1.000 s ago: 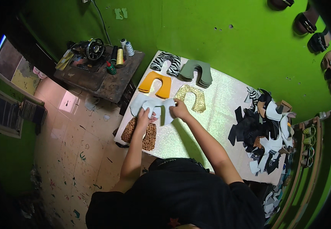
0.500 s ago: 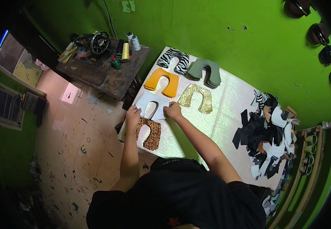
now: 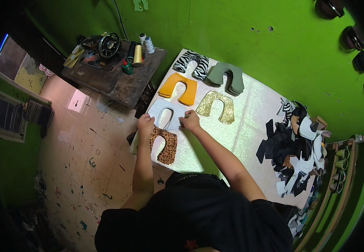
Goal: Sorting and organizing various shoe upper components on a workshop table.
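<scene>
White U-shaped cut pieces lie on the pale shimmering table covering, between my two hands. My left hand pinches their left end, and my right hand has its fingers closed on the right end. Along the inner curve a second edge shows, so more than one layer seems to be there. Just nearer to me, partly behind my left hand, are leopard-print pieces of the same shape. Beyond the white ones sit mustard-yellow pieces, and to their right glittery gold pieces.
Zebra-print pieces and a thick grey-green stack occupy the table's far end. Fabric offcuts are heaped at the right. A sewing machine and thread cones stand on a worn wooden table at far left. Shoes hang on a right-hand rack.
The white pieces have shifted slightly, and a second layer's edge now shows inside their curve. Both hands keep their grip in almost the same place.
</scene>
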`<control>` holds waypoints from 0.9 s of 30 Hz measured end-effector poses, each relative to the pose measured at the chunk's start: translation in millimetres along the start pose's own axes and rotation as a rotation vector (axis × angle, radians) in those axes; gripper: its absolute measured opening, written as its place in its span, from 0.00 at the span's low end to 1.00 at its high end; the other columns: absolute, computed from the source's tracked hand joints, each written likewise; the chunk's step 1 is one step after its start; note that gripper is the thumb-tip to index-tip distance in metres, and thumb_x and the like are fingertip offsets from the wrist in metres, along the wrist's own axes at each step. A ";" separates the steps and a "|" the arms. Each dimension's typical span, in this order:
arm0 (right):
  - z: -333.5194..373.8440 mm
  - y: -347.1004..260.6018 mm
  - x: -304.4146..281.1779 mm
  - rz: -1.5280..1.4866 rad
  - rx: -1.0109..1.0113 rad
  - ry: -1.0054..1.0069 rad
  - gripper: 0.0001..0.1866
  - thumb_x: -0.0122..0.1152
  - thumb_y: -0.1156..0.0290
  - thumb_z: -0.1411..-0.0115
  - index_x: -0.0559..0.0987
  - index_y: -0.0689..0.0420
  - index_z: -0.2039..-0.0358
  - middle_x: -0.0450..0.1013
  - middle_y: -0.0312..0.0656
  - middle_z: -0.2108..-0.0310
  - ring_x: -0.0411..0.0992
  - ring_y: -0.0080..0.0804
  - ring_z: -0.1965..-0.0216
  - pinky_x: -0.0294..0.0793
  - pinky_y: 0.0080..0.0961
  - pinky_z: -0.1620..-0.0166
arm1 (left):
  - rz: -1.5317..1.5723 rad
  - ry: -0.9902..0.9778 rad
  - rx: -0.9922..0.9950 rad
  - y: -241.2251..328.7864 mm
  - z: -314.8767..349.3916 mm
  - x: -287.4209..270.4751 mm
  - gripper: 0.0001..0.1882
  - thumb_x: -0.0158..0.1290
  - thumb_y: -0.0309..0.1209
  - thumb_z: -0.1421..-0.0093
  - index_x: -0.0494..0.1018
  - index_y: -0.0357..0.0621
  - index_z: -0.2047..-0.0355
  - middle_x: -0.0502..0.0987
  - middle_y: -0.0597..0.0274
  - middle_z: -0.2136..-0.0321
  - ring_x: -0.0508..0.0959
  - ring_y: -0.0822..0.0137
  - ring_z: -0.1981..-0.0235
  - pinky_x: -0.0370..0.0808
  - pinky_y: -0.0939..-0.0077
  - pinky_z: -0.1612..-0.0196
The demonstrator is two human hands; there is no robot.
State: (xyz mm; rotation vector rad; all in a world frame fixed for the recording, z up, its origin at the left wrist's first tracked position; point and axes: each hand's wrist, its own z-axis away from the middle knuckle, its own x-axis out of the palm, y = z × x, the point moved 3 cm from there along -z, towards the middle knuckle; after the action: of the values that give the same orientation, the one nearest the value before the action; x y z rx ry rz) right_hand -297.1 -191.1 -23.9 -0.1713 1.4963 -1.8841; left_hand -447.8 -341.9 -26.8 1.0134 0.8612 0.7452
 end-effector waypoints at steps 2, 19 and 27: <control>8.6 1.0 3.1 -0.137 0.215 -0.100 0.18 0.60 0.78 0.52 0.62 0.63 0.64 0.69 0.45 0.77 0.71 0.33 0.84 0.74 0.26 0.83 | -0.018 0.000 0.007 -4.0 -0.3 -3.3 0.13 0.53 0.23 0.51 0.68 0.32 0.65 0.74 0.59 0.78 0.72 0.74 0.83 0.69 0.83 0.83; 47.2 56.2 -61.9 -0.114 0.034 -0.274 0.13 0.58 0.70 0.50 0.72 0.63 0.65 0.70 0.38 0.76 0.68 0.22 0.79 0.70 0.18 0.74 | -0.570 -0.094 0.496 48.9 95.3 62.3 0.19 0.55 0.28 0.53 0.68 0.40 0.59 0.58 0.48 0.53 0.53 0.51 0.48 0.54 0.60 0.46; 102.2 82.0 -173.4 -0.375 0.133 0.033 0.13 0.55 0.72 0.48 0.71 0.65 0.63 0.71 0.40 0.73 0.69 0.22 0.76 0.71 0.18 0.72 | -0.553 -0.501 0.611 45.9 172.4 157.1 0.18 0.55 0.34 0.53 0.69 0.49 0.60 0.59 0.48 0.51 0.55 0.50 0.47 0.51 0.57 0.45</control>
State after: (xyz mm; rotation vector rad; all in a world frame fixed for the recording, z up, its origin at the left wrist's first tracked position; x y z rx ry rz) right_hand -80.8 -175.2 -9.6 -0.3822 1.4286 -2.2842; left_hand -229.6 -261.9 23.2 1.3349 0.8778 -0.2644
